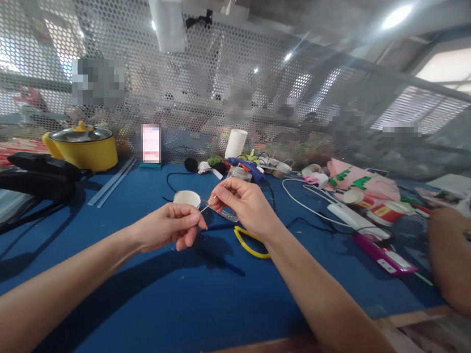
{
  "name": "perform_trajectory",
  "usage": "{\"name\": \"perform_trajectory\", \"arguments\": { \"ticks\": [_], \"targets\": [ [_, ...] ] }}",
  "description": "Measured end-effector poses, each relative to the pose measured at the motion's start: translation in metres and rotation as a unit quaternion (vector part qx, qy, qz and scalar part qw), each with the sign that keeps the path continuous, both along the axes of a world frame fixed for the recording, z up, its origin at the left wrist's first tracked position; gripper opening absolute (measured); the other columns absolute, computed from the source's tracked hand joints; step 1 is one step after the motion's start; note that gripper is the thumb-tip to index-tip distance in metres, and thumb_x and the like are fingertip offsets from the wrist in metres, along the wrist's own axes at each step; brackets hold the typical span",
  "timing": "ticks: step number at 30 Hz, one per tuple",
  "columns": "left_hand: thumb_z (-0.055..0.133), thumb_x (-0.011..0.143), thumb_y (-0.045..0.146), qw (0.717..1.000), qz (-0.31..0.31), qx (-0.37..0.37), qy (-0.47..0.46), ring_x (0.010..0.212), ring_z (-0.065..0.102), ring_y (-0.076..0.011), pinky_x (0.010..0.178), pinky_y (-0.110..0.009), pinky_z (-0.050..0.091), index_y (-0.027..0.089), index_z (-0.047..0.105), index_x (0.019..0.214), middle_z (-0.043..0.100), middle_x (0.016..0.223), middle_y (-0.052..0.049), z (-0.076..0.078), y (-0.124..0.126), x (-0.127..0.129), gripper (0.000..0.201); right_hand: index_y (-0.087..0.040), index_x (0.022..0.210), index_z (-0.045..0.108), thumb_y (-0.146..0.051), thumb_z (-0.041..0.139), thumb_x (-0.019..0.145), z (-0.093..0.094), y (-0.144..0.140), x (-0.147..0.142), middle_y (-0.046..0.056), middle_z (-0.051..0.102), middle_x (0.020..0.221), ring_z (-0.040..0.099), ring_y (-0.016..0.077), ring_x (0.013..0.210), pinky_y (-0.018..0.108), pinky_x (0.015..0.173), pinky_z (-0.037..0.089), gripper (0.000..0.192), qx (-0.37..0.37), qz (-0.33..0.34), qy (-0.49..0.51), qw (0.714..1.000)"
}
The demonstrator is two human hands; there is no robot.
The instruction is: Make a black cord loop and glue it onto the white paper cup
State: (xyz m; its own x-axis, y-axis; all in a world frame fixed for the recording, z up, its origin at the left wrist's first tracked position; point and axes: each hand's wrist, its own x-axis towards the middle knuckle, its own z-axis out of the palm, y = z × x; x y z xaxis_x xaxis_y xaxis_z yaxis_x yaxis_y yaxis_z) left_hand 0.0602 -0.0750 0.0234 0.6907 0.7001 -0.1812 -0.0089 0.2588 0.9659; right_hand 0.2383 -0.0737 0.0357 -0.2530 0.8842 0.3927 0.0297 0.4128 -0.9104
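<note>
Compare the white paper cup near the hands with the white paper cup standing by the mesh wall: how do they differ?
The short white paper cup sits near the left hand, partly hidden behind it; the tall white paper cup stands far back, beside the perforated metal mesh wall. The near one looks low and wide with its rim up, while the far one tapers upward, apparently upside down. Both are plain white and rest on the blue table.

A blue worktop [206, 294] is seen filling the lower half of the view, with a bare wooden edge [423, 316] shown at 5 o'clock. It is closed off at 12 o'clock by a perforated metal screen [206, 78]. Behind the screen, blurred shapes and bright windows [55, 44] are made out at 10 o'clock. A grey ceiling [331, 19] is lit by a lamp [395, 17] at 1 o'clock. A louvred pane [415, 108] is seen at 2 o'clock.
</note>
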Motion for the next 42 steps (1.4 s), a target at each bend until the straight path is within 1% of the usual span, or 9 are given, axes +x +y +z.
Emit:
{"name": "perform_trajectory", "arguments": {
  "ticks": [6,12,17,23,28,33,36,39,42],
  "targets": [
    [0.060,0.069,0.040,0.999,0.001,0.035,0.036,0.034,0.042,-0.0035,0.037,-0.016,0.031,0.012,0.058,0.071,0.054,0.041,0.004,-0.003,-0.001,0.002,0.028,-0.014,0.067,0.057,-0.026,0.054,0.077,0.000,-0.001,-0.002,-0.001,0.059,0.060,0.055,0.0066,0.053,0.020,0.052,0.047,0.016,-0.003,-0.007,-0.014,1.000],
    [0.057,0.071,0.041,0.998,0.004,0.037,0.049,0.034,0.039,-0.0040,0.038,-0.017,0.029,0.012,0.056,0.072,0.051,0.040,0.005,-0.005,0.001,0.003,0.029,-0.015,0.067,0.057,-0.030,0.056,0.075,-0.002,0.000,-0.002,-0.001,0.059,0.059,0.055,0.0075,0.053,0.021,0.052,0.048,0.017,-0.011,-0.023,-0.026,0.999],
    [0.050,0.076,0.044,0.999,-0.002,0.038,0.028,0.043,0.047,-0.0065,0.045,-0.020,0.034,0.012,0.054,0.069,0.059,0.053,-0.001,-0.006,0.004,0.002,0.033,-0.014,0.067,0.057,-0.031,0.058,0.073,0.000,0.004,0.003,-0.001,0.059,0.060,0.055,0.0079,0.053,0.022,0.052,0.048,0.018,-0.026,-0.046,0.003,0.999],
    [0.052,0.075,0.039,0.997,0.003,0.072,0.040,0.043,0.040,-0.0046,0.044,-0.018,0.028,0.014,0.047,0.057,0.049,0.046,0.004,-0.005,0.002,0.000,0.031,-0.014,0.066,0.057,-0.032,0.060,0.071,0.001,0.007,0.005,-0.001,0.060,0.060,0.055,0.0072,0.052,0.021,0.052,0.048,0.019,-0.062,-0.018,0.046,0.997],
    [0.051,0.076,0.038,0.993,0.004,0.116,0.017,0.044,0.035,-0.0044,0.044,-0.019,0.026,0.014,0.045,0.057,0.046,0.047,0.005,-0.009,0.002,0.000,0.031,-0.014,0.065,0.057,-0.031,0.062,0.069,-0.001,0.007,0.003,-0.001,0.059,0.059,0.055,0.0070,0.053,0.021,0.052,0.047,0.018,-0.087,-0.004,0.075,0.993],
    [0.048,0.078,0.039,0.990,0.015,0.132,0.041,0.043,0.034,-0.0044,0.043,-0.019,0.025,0.014,0.045,0.059,0.044,0.045,0.005,-0.016,0.002,0.001,0.031,-0.014,0.065,0.057,-0.028,0.060,0.071,-0.002,0.006,0.000,-0.001,0.059,0.058,0.055,0.0073,0.052,0.021,0.051,0.047,0.016,-0.057,-0.028,0.068,0.996],
    [0.046,0.078,0.040,0.989,0.008,0.136,0.066,0.041,0.034,-0.0042,0.043,-0.019,0.027,0.015,0.044,0.057,0.042,0.043,0.006,-0.012,0.004,-0.001,0.033,-0.014,0.064,0.057,-0.027,0.059,0.073,0.000,0.006,0.001,-0.001,0.059,0.057,0.054,0.0071,0.051,0.020,0.050,0.046,0.016,-0.035,-0.038,0.044,0.998],
    [0.044,0.079,0.043,0.979,-0.034,0.180,0.094,0.047,0.044,-0.0063,0.050,-0.021,0.035,0.013,0.049,0.059,0.052,0.051,0.002,-0.003,0.007,-0.006,0.036,-0.013,0.065,0.057,-0.027,0.058,0.073,0.001,0.005,0.003,-0.001,0.059,0.058,0.054,0.0066,0.051,0.020,0.051,0.046,0.016,-0.045,-0.012,0.036,0.998],
    [0.043,0.078,0.047,0.978,-0.050,0.189,0.078,0.061,0.053,-0.0102,0.060,-0.024,0.040,0.011,0.056,0.076,0.062,0.073,-0.004,0.003,0.008,-0.008,0.038,-0.013,0.066,0.057,-0.026,0.057,0.074,0.000,0.002,0.000,-0.001,0.059,0.059,0.055,0.0069,0.053,0.020,0.052,0.046,0.016,-0.058,0.018,0.028,0.998]
  ]
}}
